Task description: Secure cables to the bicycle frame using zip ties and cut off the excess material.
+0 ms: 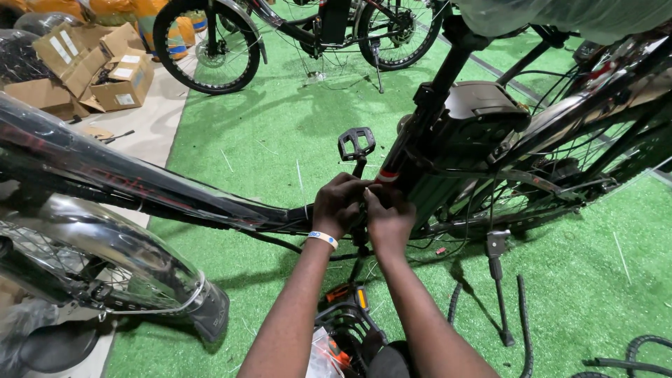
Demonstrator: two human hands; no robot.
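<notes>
Hands (364, 210) hemmed against bike frame (161, 192)

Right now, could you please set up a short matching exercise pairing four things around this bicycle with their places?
Things:
1. pedal
2. kickstand
3. cardboard boxes
4. wristband

Places:
A. on the left hand's wrist
B. top left, on the pale floor beside the green turf
C. just above both hands, left and right hand
D. right of the hands, foot planted on the turf

Pairs: 1-C, 2-D, 3-B, 4-A
</notes>
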